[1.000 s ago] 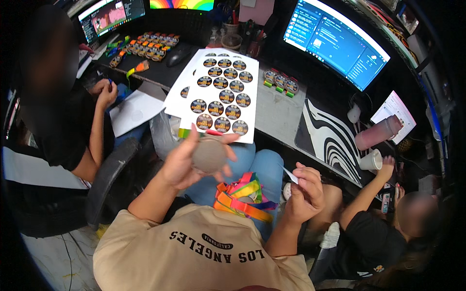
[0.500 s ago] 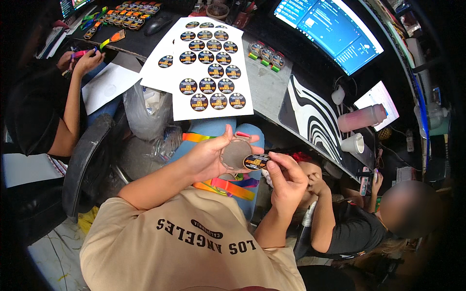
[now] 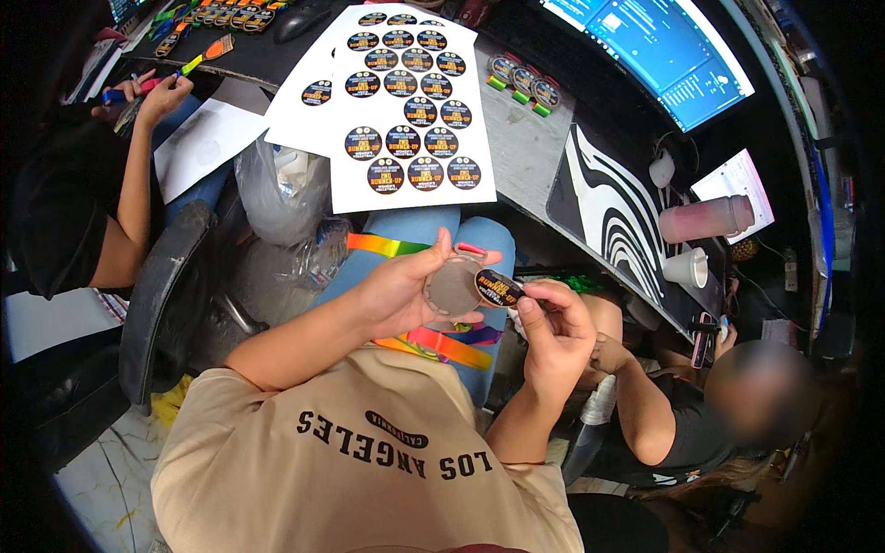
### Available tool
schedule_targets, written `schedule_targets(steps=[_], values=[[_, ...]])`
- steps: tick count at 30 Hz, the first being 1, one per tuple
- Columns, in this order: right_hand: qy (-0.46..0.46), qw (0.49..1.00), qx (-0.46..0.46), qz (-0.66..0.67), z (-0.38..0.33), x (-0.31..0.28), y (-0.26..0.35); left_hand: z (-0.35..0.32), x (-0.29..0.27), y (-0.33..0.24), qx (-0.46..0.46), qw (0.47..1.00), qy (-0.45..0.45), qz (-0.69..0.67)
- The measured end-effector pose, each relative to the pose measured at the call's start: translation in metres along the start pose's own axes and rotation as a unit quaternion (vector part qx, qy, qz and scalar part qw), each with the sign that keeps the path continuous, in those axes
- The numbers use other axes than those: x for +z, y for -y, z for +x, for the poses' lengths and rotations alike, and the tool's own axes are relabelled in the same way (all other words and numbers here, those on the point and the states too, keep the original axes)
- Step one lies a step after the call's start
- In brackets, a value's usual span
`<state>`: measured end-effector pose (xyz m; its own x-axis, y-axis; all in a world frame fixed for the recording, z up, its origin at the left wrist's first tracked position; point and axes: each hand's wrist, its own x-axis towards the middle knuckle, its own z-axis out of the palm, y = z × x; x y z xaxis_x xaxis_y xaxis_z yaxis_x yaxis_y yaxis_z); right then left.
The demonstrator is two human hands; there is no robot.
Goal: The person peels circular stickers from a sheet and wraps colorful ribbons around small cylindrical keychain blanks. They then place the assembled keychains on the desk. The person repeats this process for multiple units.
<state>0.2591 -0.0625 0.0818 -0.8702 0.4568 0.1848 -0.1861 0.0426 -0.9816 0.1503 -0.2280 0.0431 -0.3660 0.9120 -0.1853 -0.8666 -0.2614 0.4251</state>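
My left hand [image 3: 406, 288] holds a round medal [image 3: 454, 289] from below, its plain grey face turned up and a red ribbon loop at its top. Thumb and fingers grip the medal's edge. Between the thumb and fingertips of my right hand [image 3: 559, 323] is a round black sticker [image 3: 498, 288] with gold and white print. It is tilted, and its left edge overlaps the medal's right rim in view; whether they touch I cannot tell. A multicoloured ribbon [image 3: 466, 354] lies over my lap beneath the hands.
White sheets [image 3: 359, 112] of round stickers overhang the desk edge before me. Several ribboned medals [image 3: 525, 81] lie on the desk, others [image 3: 230, 17] far left. A pink tumbler [image 3: 705, 219] and white cup [image 3: 687, 268] stand right. Co-workers sit left [image 3: 129, 230] and right [image 3: 678, 415].
The sticker in my right hand has shifted slightly up and right against the medal and tilted more steeply. My left hand keeps its hold on the medal. The whole view has shifted a little.
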Motion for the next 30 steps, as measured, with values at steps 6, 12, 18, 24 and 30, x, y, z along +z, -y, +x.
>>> schedule_targets(steps=[6,12,18,24,30], values=[[0.04,0.995,0.038,0.078,-0.003,0.009,0.0,0.001,0.003,0.003,0.002,1.0,0.007,-0.021],[0.031,0.995,0.069,0.062,-0.005,0.019,0.007,-0.002,0.006,0.009,-0.004,0.999,0.004,-0.039],[0.049,0.996,0.051,0.052,-0.012,0.02,0.009,-0.007,0.009,0.013,0.004,0.999,0.009,-0.032],[0.025,0.995,0.069,0.066,-0.022,0.02,0.007,-0.013,0.013,0.02,0.028,0.999,0.018,-0.033],[0.026,0.993,0.076,0.091,-0.028,0.019,0.009,-0.018,0.018,0.024,0.037,0.998,0.033,-0.037]])
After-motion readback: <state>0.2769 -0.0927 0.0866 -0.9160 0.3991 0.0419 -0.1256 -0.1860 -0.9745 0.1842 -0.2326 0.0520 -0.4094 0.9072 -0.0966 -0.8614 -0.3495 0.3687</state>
